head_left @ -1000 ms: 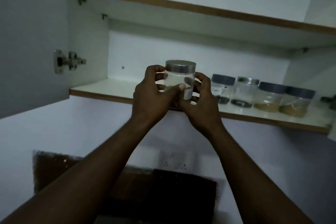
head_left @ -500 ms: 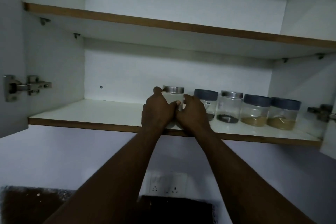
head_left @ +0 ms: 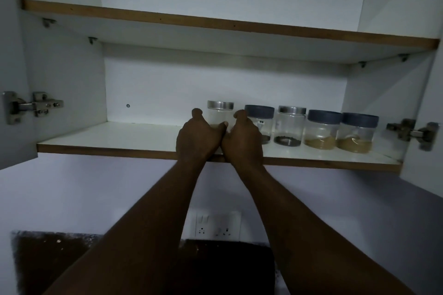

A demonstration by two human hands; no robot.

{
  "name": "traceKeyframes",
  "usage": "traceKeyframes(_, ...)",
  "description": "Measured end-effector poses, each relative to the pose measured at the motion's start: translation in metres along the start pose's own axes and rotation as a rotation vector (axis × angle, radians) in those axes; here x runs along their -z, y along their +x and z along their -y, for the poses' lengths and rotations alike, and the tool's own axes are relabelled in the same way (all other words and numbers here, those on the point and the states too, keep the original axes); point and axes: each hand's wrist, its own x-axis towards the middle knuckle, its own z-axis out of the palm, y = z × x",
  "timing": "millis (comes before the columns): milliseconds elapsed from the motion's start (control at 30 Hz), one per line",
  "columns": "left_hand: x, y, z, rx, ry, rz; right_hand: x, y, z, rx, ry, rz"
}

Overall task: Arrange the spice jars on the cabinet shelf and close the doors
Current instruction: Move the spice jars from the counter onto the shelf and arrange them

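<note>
Silver-lidded jar (head_left: 219,116) stands on the shelf (head_left: 119,137), clasped between left hand (head_left: 199,137) and right hand (head_left: 244,139).

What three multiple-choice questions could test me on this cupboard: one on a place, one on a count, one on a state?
1. Where does the silver-lidded jar between the left hand and right hand stand?
A. At the left end of the row on the lower shelf
B. On the upper shelf
C. At the right end of the row

2. How many jars carry blue lids?
A. One
B. Three
C. Five

3. The cabinet doors are:
A. Open
B. Shut
C. Taken off

Answers:
1 A, since the rest of the row stands to its right.
2 B, since only three lids are blue.
3 A, since both are swung out with their hinges showing.
</note>
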Motion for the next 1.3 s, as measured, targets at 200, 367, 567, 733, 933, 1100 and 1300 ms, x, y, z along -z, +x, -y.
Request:
traceKeyframes(200,0.008,-0.095,0.015,-0.224,-0.383,-0.106,0.024,-0.087,-0.016,0.168,0.307,-0.048)
traceKeyframes(367,-0.014,-0.202,0.09,-0.176,-0.217,0.169,0.01,-0.206,-0.075,0.022,0.185,0.245)
traceKeyframes(567,-0.041,-0.32,0.176,0.017,-0.06,0.526,-0.005,-0.342,-0.141,-0.079,0.135,0.65)
traceKeyframes(733,-0.061,-0.389,0.226,0.194,0.044,0.717,-0.015,-0.416,-0.168,-0.21,-0.003,0.851)
traceKeyframes(933,-0.072,-0.432,0.275,0.082,0.61,1.06,-0.025,-0.477,-0.178,-0.401,-0.065,1.095)
traceKeyframes(1100,-0.088,-0.455,0.298,-0.032,0.694,1.115,-0.04,-0.496,-0.188,-0.511,-0.052,1.212)
traceKeyframes(1300,-0.105,-0.458,0.304,-0.079,0.727,1.037,-0.048,-0.513,-0.198,-0.563,-0.041,1.277)
